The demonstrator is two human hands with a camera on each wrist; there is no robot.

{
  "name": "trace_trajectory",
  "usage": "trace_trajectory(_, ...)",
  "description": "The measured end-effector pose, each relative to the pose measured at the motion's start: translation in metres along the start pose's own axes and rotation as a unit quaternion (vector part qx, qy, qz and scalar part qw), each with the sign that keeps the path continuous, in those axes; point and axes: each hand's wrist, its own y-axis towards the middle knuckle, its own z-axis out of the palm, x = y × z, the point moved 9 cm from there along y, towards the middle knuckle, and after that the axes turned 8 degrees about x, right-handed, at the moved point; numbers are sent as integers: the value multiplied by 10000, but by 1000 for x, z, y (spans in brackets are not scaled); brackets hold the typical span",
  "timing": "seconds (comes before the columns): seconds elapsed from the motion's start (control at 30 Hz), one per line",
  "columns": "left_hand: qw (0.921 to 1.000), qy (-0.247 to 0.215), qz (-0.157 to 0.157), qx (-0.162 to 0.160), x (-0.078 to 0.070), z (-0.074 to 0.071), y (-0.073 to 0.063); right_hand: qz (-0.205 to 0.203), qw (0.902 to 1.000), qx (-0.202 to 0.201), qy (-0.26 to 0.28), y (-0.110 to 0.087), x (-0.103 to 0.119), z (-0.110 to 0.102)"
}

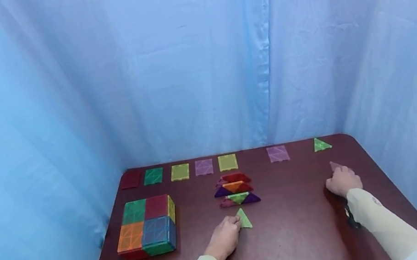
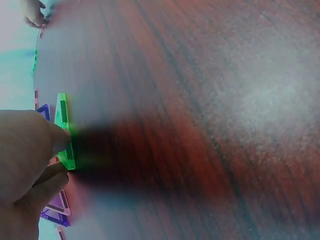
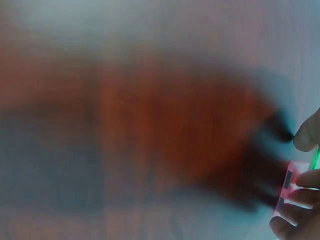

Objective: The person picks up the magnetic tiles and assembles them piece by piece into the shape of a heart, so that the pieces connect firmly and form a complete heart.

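On the wood-grain desk [image 1: 287, 241]: square magnetic tiles [image 1: 204, 167], a far green triangle [image 1: 322, 144], a multicoloured tile block [image 1: 135, 236], three tile trapezoids [image 1: 234, 187].

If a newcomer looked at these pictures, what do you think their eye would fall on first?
Most likely the chunky multicolored block at the left of the table, the bulkiest thing there. Next might come the left hand, pinching a green triangle near the middle, and the right hand at a pink triangle toward the right edge.
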Motion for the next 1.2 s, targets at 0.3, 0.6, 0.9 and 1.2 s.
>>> trace_trajectory(0.3,9991,60,184,-365,-6,-6,-7,-1268,9851,-924,-703,-60,89,23)
trace_trajectory(0.6,9967,332,311,-676,-11,-10,-11,-1844,9753,-762,-945,-111,163,46)
trace_trajectory(0.9,9976,262,305,-572,-15,-9,-11,-2394,9665,-159,-914,-150,245,73)
trace_trajectory(1.2,9990,-77,276,-342,-14,1,-14,-2922,9558,158,-294,-152,276,94)
